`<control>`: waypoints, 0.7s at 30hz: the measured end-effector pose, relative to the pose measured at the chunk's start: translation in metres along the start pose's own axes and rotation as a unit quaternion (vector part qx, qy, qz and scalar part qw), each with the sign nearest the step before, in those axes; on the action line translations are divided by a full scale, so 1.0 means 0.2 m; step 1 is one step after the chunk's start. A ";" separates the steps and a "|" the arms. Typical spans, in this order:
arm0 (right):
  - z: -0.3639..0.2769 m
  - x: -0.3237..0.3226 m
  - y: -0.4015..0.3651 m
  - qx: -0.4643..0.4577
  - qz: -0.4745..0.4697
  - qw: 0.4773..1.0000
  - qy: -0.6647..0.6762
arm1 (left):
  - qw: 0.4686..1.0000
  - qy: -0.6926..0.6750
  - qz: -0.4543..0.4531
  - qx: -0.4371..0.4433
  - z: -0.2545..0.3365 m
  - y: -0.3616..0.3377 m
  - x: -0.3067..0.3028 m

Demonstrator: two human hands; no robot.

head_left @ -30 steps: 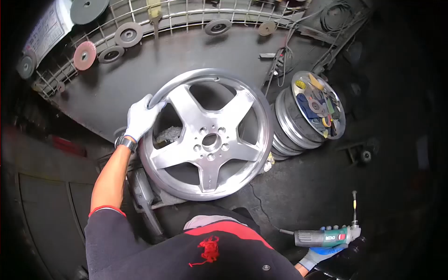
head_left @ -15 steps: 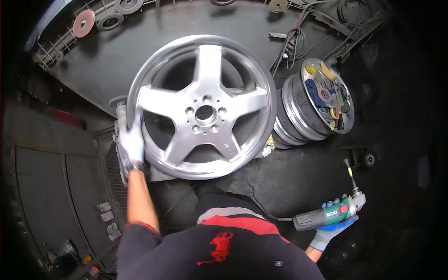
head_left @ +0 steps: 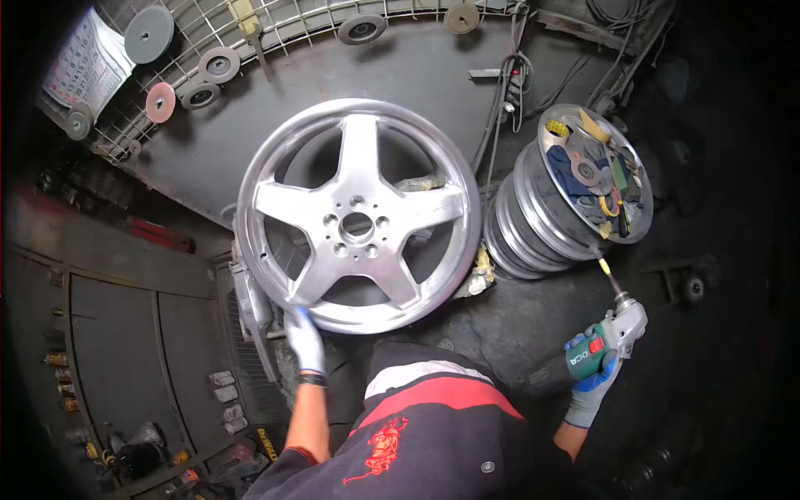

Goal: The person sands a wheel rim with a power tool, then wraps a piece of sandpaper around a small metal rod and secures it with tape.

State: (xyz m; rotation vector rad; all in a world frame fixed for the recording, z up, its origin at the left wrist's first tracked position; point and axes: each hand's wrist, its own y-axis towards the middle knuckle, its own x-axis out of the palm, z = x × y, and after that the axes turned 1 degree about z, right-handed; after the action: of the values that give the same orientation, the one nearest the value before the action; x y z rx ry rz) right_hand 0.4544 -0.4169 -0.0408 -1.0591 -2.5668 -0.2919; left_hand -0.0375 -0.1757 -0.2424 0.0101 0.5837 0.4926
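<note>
A silver five-spoke alloy wheel [head_left: 360, 179] stands upright in front of me, its face toward me. My left hand [head_left: 305, 343], in a white and blue glove, is at the wheel's lower left edge. Its blue fingertip area overlaps the rim, and the other fingers look curled behind it, partly hidden and slightly blurred. To the right, my gloved right hand [head_left: 593, 382] is wrapped round a green and grey angle grinder [head_left: 587, 360]. From the grinder's head a long thin shaft with a yellow band [head_left: 604, 267] points up toward the stacked rims.
Stacked wheel rims [head_left: 533, 196] stand at the right, the top one holding an assortment of discs, gloves and tape. Grinding discs [head_left: 218, 65] hang on a wire grid [head_left: 312, 29] at the back. Cables [head_left: 502, 100] run down behind. A shelving frame [head_left: 150, 287] is at the left.
My left hand has slid from the wheel's left side down to its lower left edge. The right hand has raised the grinder and tilted it more upright. The view has shifted.
</note>
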 end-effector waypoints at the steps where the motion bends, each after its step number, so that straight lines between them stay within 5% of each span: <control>1: -0.02 0.07 0.01 -0.011 0.008 1.000 -0.027 | 0.998 -0.051 -0.004 -0.022 0.31 0.15 -0.15; 2: -0.01 0.09 0.02 -0.004 0.012 1.000 -0.028 | 1.000 -0.013 0.023 0.010 0.26 0.38 -0.20; 3: 0.01 0.10 0.05 -0.004 0.022 0.999 -0.039 | 0.999 0.006 -0.015 0.035 0.55 0.52 -0.28; 9: 0.06 0.33 0.03 -0.009 0.073 0.995 -0.065 | 0.957 0.093 -0.152 0.231 1.08 1.38 -0.16; 15: 0.10 0.58 -0.02 0.004 0.147 0.988 0.045 | 0.918 0.095 -0.253 0.289 1.36 1.43 0.02; 18: 0.11 0.62 -0.05 0.024 0.150 0.988 0.033 | 0.941 0.084 -0.251 0.211 1.31 1.43 0.01; 21: 0.12 0.69 -0.03 0.046 0.140 0.989 0.022 | 0.943 0.087 -0.211 0.241 1.29 1.42 0.01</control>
State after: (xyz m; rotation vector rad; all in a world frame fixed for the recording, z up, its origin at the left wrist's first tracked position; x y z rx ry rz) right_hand 0.3533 -0.3257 -0.0087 -1.3416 -2.3293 -0.1212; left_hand -0.0243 0.1086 0.0138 0.3055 0.8452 -0.0768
